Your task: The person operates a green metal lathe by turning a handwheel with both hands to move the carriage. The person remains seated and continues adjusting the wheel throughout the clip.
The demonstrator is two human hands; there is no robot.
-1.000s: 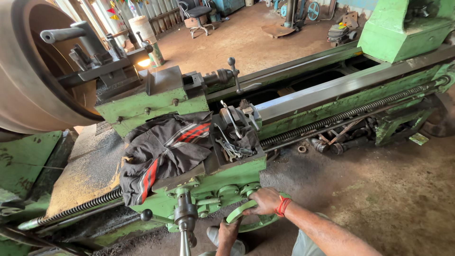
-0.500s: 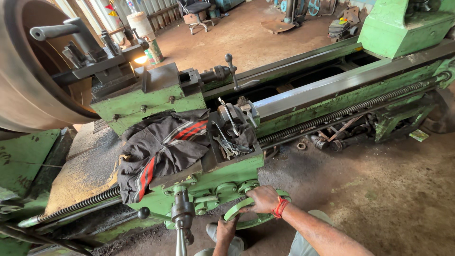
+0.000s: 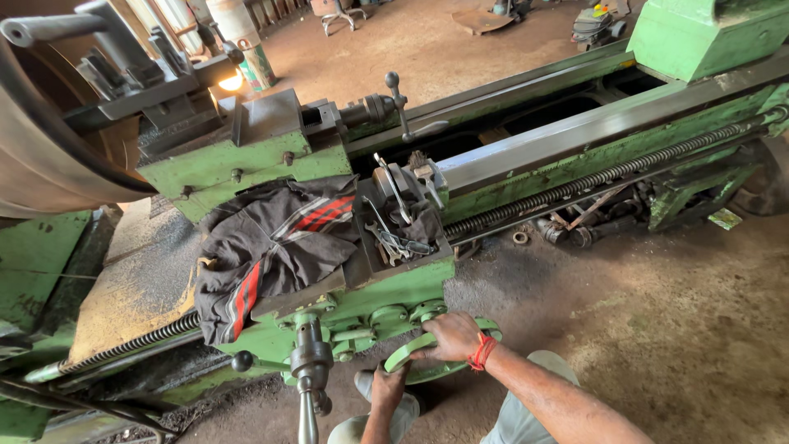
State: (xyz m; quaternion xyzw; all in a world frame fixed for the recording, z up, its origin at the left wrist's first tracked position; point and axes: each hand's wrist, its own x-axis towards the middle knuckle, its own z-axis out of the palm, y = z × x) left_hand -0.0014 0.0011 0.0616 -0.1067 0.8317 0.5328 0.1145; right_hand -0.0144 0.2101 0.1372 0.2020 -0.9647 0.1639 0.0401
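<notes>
Gripping the green handwheel (image 3: 427, 358) on the front of the lathe carriage (image 3: 370, 296), the right hand (image 3: 450, 335) curls its fingers over the rim at the wheel's upper edge, at about 6 o'clock in the head view. A red band (image 3: 482, 352) circles that wrist. The left hand (image 3: 386, 388) sits just below and at 7 o'clock of the right, fingers bent around the wheel's lower rim; how tightly it closes I cannot tell, since the wheel hides the fingertips.

Just at 9 o'clock of the wheel stands a steel lever with a black ball knob (image 3: 242, 360). Above the hands, a dark cloth with red and white stripes (image 3: 271, 247) lies draped over the carriage top, touching a shallow tray (image 3: 362, 255) that holds spanners (image 3: 394, 242) and other small tools. At 10 o'clock the big round faceplate (image 3: 49, 164) fills the corner, with a glowing lamp (image 3: 230, 80) near it. The green lathe bed (image 3: 575, 131) runs toward 2 o'clock, its long leadscrew (image 3: 608, 174) exposed along the front, ending at the green tailstock (image 3: 699, 37).

The floor (image 3: 657, 312) is bare packed earth, dark and oily close to the machine, paler and sunlit at 12 o'clock, where a stool (image 3: 337, 12) and scrap metal pieces (image 3: 485, 16) stand well apart from the lathe.
</notes>
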